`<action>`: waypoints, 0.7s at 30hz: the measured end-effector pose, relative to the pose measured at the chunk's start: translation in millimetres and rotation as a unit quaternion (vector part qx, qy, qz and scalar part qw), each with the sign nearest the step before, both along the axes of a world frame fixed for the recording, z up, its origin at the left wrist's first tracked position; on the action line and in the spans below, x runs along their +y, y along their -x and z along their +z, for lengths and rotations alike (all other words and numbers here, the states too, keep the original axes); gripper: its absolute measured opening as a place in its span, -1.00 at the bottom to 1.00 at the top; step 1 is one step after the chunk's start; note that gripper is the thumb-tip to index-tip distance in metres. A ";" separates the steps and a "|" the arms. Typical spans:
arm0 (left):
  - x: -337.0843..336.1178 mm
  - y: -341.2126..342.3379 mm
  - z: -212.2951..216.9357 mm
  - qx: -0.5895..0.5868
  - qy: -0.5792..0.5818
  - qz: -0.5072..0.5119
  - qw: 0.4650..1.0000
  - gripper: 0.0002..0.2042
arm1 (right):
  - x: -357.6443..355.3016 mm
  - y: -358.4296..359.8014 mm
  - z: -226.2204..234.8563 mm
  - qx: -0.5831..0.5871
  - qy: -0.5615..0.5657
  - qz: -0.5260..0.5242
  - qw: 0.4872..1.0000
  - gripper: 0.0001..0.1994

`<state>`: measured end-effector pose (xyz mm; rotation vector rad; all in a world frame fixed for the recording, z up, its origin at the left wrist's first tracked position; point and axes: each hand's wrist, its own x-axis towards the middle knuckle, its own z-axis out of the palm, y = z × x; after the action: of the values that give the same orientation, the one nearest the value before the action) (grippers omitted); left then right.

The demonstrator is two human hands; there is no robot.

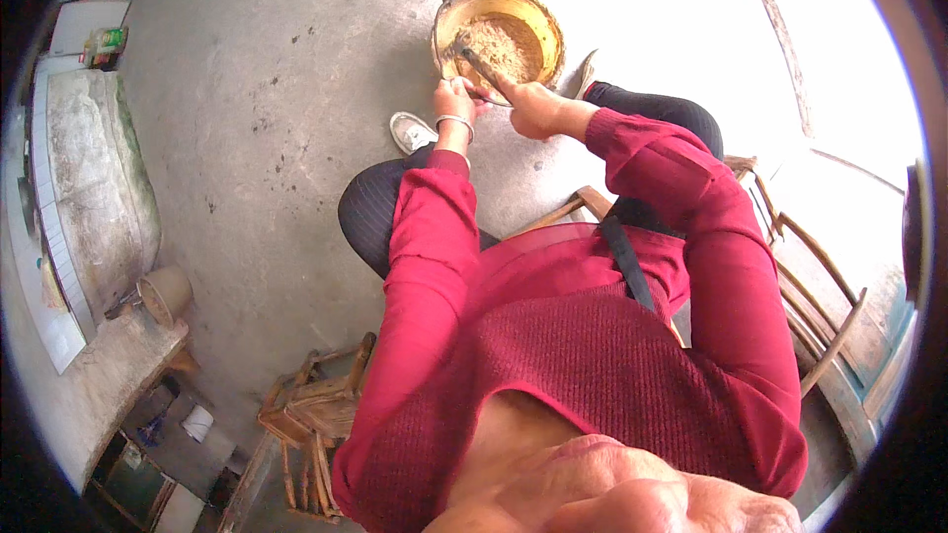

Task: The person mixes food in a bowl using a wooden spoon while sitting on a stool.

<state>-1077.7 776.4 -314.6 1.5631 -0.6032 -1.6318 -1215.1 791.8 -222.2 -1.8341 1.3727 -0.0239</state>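
A yellow bucket stands on the floor in front of me, with a light brown, grainy mash inside. My right hand is closed round a dark stick-like tool, which slants over the near rim with its far end above the mash. Beside it, my left hand has its fingers closed at the near left edge of the bucket. A thin dark strip runs between the two hands. Whether the left fingers grip that strip or the rim, I cannot tell.
My shoe is on the concrete floor just left of the bucket. Wooden chairs stand behind me at left and right. Along the left wall is a worn concrete ledge with a brown pot.
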 end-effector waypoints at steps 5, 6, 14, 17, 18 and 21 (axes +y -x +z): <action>-0.4 -0.9 10.2 -0.003 -0.027 -0.017 0.999 -0.77 | 6.8 61.5 16.4 0.054 -0.043 0.152 0.986 -0.24; 1.0 -4.5 8.9 0.000 -0.033 -0.008 0.999 -0.77 | 1.0 66.8 44.3 0.088 -0.070 0.188 0.976 -0.24; 0.8 -9.6 -0.2 0.005 -0.033 0.001 0.999 -0.81 | -27.0 95.1 -8.1 0.077 -0.045 0.030 0.996 -0.45; 2.1 -4.5 6.5 0.000 -0.036 -0.003 0.999 -0.82 | -38.9 83.4 -57.2 -0.006 0.027 -0.049 0.998 -0.47; 2.4 -5.0 7.6 0.002 -0.033 -0.003 0.999 -0.82 | -45.2 76.4 -74.8 0.004 0.029 -0.060 0.998 -0.47; 4.2 -8.4 -0.9 0.007 -0.028 0.006 1.000 -0.80 | -65.1 42.0 -92.8 0.082 0.030 -0.040 0.995 -0.46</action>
<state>-1069.3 780.7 -315.5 1.5918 -0.5444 -1.6611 -1257.1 726.7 -315.0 -1.8630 1.5746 0.0442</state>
